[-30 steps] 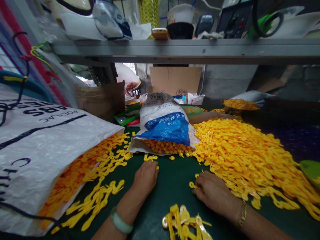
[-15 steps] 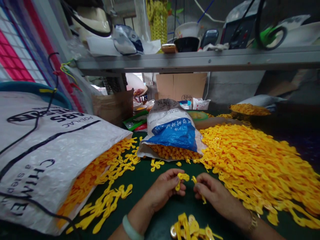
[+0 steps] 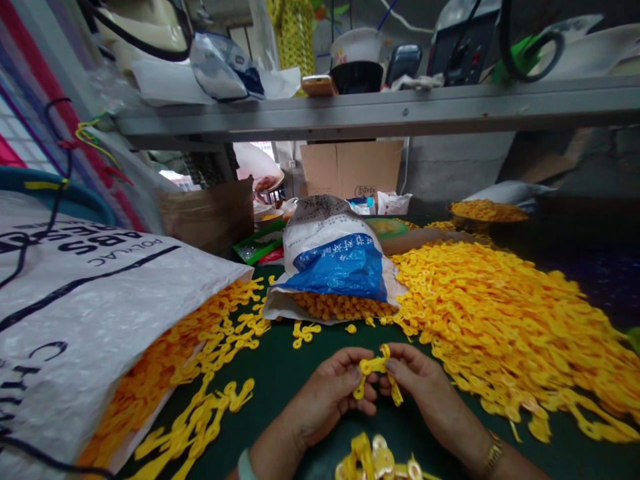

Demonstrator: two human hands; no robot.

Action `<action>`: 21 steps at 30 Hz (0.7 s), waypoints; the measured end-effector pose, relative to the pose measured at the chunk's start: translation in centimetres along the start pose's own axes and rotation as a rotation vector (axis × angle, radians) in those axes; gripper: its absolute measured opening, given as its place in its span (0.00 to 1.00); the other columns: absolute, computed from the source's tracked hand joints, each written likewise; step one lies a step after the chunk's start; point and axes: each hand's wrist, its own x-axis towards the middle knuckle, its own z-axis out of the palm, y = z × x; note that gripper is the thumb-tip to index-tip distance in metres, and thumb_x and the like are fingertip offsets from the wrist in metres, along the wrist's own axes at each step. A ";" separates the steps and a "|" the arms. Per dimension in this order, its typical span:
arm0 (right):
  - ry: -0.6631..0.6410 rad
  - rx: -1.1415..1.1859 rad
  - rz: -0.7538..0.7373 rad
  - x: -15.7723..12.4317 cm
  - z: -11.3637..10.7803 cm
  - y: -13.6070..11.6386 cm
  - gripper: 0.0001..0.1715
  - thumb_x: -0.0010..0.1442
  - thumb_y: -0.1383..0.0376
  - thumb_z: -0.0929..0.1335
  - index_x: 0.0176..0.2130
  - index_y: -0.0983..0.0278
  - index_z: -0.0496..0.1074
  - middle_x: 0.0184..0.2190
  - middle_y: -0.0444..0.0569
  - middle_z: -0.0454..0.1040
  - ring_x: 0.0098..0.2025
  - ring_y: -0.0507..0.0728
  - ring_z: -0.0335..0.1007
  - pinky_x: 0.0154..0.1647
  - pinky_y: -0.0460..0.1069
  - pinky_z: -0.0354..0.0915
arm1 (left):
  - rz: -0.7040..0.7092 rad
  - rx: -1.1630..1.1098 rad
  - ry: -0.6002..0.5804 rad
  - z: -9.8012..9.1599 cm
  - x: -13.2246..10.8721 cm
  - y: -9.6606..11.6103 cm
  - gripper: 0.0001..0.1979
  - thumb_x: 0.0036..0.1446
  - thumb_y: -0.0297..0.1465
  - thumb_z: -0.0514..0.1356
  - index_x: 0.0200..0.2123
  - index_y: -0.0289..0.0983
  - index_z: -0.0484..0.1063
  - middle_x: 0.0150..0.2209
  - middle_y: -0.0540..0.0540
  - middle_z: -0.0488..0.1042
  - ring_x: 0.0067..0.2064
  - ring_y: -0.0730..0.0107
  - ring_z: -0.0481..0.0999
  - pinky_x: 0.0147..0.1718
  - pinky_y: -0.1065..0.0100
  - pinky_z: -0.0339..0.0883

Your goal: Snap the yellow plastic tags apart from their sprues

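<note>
My left hand [image 3: 325,397] and my right hand [image 3: 423,387] meet above the dark green table [image 3: 285,380], near its front edge. Both pinch small yellow plastic parts [image 3: 376,375] that touch each other between the fingertips. A small pile of joined yellow parts [image 3: 375,460] lies just below my hands. A large heap of loose yellow parts [image 3: 500,313] spreads to the right of my right hand. A few single parts [image 3: 304,331] lie just beyond my left hand.
A big white woven sack [image 3: 85,313] lies at the left, spilling yellow parts [image 3: 200,347]. A white and blue bag [image 3: 335,263] with orange pieces sits behind my hands. A cluttered metal shelf [image 3: 380,107] runs overhead. Cardboard boxes [image 3: 353,167] stand at the back.
Both hands lifted off the table, each with a yellow part, and came together. The two parts now touch between the fingertips.
</note>
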 end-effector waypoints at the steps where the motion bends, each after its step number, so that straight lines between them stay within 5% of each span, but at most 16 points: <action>1: 0.012 -0.014 -0.006 0.1 -0.1 0.1 0.16 0.54 0.57 0.72 0.39 0.63 0.70 0.27 0.43 0.76 0.29 0.53 0.73 0.34 0.48 0.68 | -0.003 0.016 0.007 0.0 0.1 -0.1 0.12 0.57 0.28 0.60 0.46 0.35 0.69 0.35 0.44 0.75 0.32 0.72 0.76 0.30 0.68 0.72; 13: 0.059 -0.153 -0.033 0.1 -1.0 -0.3 0.13 0.50 0.63 0.73 0.37 0.65 0.71 0.23 0.40 0.74 0.23 0.50 0.70 0.24 0.43 0.64 | -0.084 0.159 -0.023 0.0 0.4 -0.6 0.12 0.55 0.32 0.61 0.42 0.34 0.69 0.33 0.43 0.75 0.25 0.75 0.73 0.18 0.77 0.69; 21: 0.201 -0.155 -0.021 0.8 -1.4 0.0 0.15 0.50 0.60 0.72 0.37 0.63 0.70 0.25 0.41 0.74 0.24 0.52 0.73 0.27 0.48 0.71 | -0.033 0.118 -0.001 -0.3 0.3 -0.5 0.23 0.42 0.19 0.67 0.45 0.35 0.70 0.38 0.44 0.76 0.30 0.74 0.75 0.27 0.73 0.72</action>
